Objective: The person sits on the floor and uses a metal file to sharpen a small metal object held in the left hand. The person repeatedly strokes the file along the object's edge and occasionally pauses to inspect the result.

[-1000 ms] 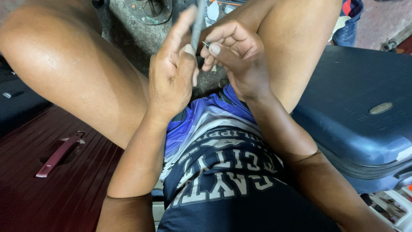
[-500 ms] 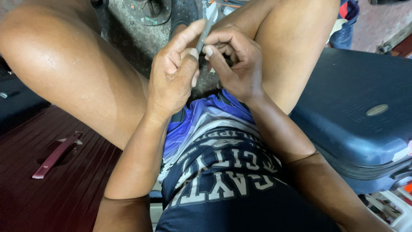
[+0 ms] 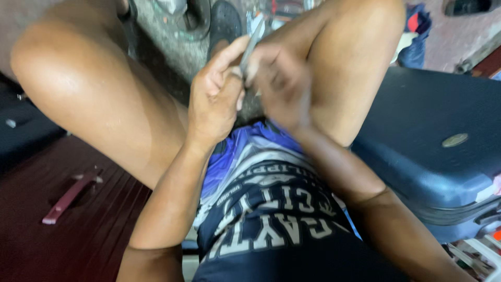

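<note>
- Nearest the camera is the person's dark blue and white jersey [image 3: 271, 230] with pale lettering across it; it fills the bottom middle of the view as it did half a second ago.
- Both forearms rise from the lower edge and meet between the raised knees.
- The left hand [image 3: 214, 102] is curled, with thumb and forefinger pinched on the lower end of a thin grey metal tool [image 3: 251, 43]. Its grip sits at about the same spot on the tool as before.
- The right hand [image 3: 279, 86] is closed over the same tool from the other side, touching the left hand. It is smeared with motion blur now, where half a second ago its fingers showed sharply, so exactly how its fingers lie cannot be told.
- The tool stands tilted, with its upper end leaning to the right, poking above both hands just in front of the right knee. Its tilt matches the earlier frame.
- To the left, beside the left thigh, lies a dark red suitcase [image 3: 62, 235] with a flat red handle [image 3: 70, 196]. It has not moved.
- To the right, against the right leg, lies a dark blue hard-shell suitcase [image 3: 438, 151] with a small round badge on its shell, unchanged.
- Farthest away, beyond the hands, is a rough grey floor [image 3: 167, 47] with dark objects too blurred to identify.
</note>
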